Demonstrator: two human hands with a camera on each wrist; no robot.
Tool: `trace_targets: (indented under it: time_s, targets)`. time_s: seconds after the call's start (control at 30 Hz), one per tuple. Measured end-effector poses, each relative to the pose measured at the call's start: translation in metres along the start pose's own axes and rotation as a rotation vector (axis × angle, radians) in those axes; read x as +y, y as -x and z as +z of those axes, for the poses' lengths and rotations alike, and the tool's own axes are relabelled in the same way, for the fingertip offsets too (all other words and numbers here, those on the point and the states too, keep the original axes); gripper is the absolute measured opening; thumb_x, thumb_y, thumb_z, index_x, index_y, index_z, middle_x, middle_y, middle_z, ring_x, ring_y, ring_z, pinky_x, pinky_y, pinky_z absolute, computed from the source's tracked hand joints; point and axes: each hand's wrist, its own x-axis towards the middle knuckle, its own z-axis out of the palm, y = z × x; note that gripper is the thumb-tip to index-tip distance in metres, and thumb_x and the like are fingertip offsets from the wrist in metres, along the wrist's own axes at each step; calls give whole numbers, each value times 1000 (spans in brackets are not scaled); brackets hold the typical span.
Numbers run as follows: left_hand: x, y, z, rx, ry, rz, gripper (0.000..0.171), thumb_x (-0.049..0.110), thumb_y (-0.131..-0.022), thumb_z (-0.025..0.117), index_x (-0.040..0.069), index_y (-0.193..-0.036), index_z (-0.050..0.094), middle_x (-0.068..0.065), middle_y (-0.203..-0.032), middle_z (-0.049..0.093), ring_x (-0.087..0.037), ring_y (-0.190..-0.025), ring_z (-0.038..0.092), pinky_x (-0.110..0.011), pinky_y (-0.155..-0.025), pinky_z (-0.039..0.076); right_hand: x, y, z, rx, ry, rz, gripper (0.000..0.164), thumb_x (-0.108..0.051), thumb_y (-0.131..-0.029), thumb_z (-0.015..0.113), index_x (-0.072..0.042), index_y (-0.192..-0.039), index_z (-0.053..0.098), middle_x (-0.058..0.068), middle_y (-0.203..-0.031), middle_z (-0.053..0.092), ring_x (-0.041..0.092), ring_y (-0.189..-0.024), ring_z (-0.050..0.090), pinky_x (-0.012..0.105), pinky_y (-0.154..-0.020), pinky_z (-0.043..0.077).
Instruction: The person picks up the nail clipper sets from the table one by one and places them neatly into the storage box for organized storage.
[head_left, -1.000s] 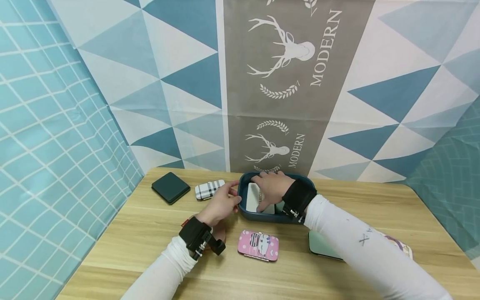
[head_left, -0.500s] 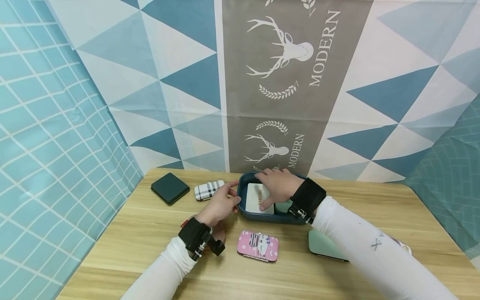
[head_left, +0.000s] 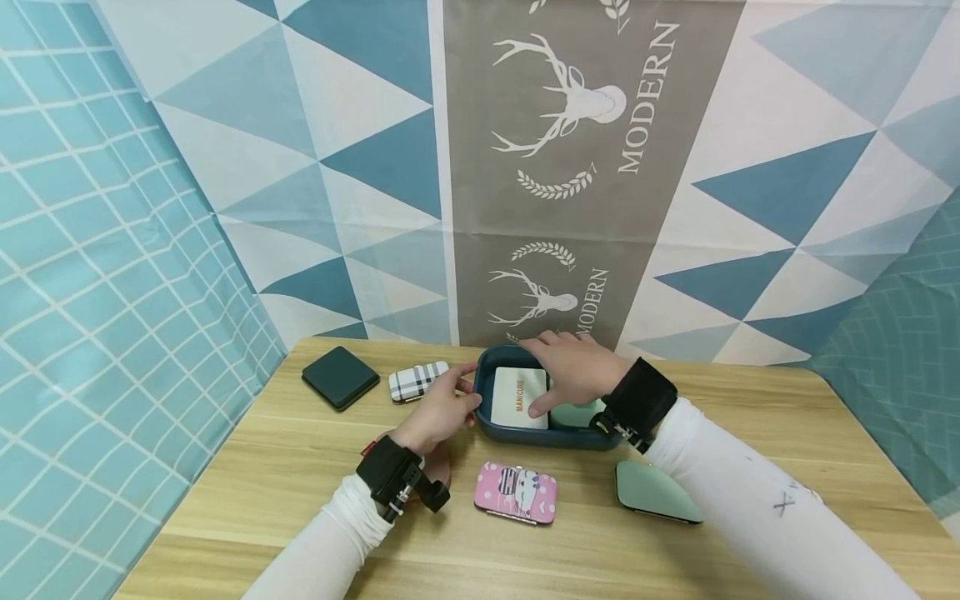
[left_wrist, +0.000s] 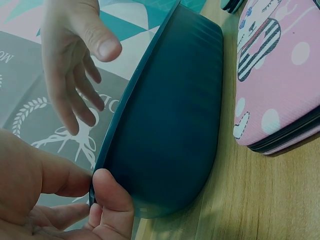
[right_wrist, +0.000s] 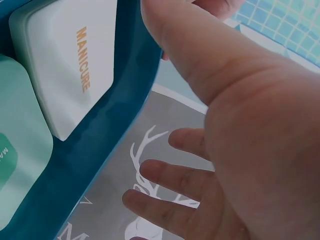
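A dark blue plastic bin (head_left: 510, 434) stands at the back of the wooden table. In it lie a white manicure case (head_left: 513, 392) lettered MANICURE and, to its right, a mint green case (head_left: 576, 415). My left hand (head_left: 437, 414) pinches the bin's left end; in the left wrist view its thumb and fingers (left_wrist: 113, 192) close on the rim. Over the bin hovers my right hand (head_left: 576, 368), holding nothing, its fingers (right_wrist: 170, 175) spread in the right wrist view. The right hand partly covers the green case and the bin's far side.
In front of the bin lies a pink cat-print case (head_left: 516, 493). A plaid case (head_left: 411, 382) and a dark square case (head_left: 340, 377) sit to the left. Another green case (head_left: 654, 492) lies at right, beside my right sleeve. A patterned cloth backdrop (head_left: 375, 208) rises behind the table.
My right hand has moved right and come off the white manicure case, which is now more exposed in the bin. The left hand keeps its hold on the rim.
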Motion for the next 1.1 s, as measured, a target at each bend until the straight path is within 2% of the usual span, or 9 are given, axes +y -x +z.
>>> trace_targets:
  time_s: [0.27, 0.5, 0.67, 0.83, 0.93, 1.1]
  targets:
    - [-21, -15, 0, 8, 8, 14, 56, 0, -95, 55, 9, -146, 37, -16, -105, 47, -28, -70, 56, -47, -66, 52, 7, 13, -4, 32, -33, 13, 107, -73, -68, 67, -14, -150, 33, 11, -144, 42, 30, -131, 39, 57, -105, 29]
    - [-25, -17, 0, 20, 3, 14, 55, 1, -95, 56, 12, -146, 38, -15, -105, 48, -24, -68, 56, -47, -66, 53, 15, 23, -1, 64, -43, 11, 107, -74, -67, 67, -14, -150, 33, 11, -144, 41, 31, -132, 38, 56, -105, 31]
    - [-21, -14, 1, 10, 16, 16, 56, -1, -95, 54, 7, -147, 36, -17, -105, 47, -23, -67, 55, -49, -66, 52, 22, 31, 0, 69, -69, -1, 108, -76, -68, 64, -13, -150, 32, 12, -145, 40, 31, -133, 36, 56, -105, 31]
    - [-4, -1, 1, -1, 8, 14, 55, -5, -94, 52, 1, -146, 34, -20, -104, 47, -27, -68, 55, -52, -68, 51, 27, 38, 0, 86, -86, 0, 111, -80, -66, 60, -13, -150, 31, 13, -145, 40, 32, -133, 36, 58, -104, 30]
    - [6, 6, 1, 2, 0, 28, 54, -5, -94, 52, -1, -146, 34, -20, -104, 46, -27, -68, 55, -48, -66, 52, 29, 43, 0, 99, -95, 6, 111, -80, -66, 59, -15, -151, 31, 13, -146, 39, 33, -134, 35, 59, -104, 30]
    - [8, 8, 2, 8, -3, 48, 54, -6, -94, 51, -3, -145, 34, -19, -103, 46, -27, -67, 54, -43, -62, 52, 32, 53, 0, 120, -122, 15, 110, -77, -67, 62, -12, -150, 32, 15, -147, 37, 34, -135, 33, 59, -104, 29]
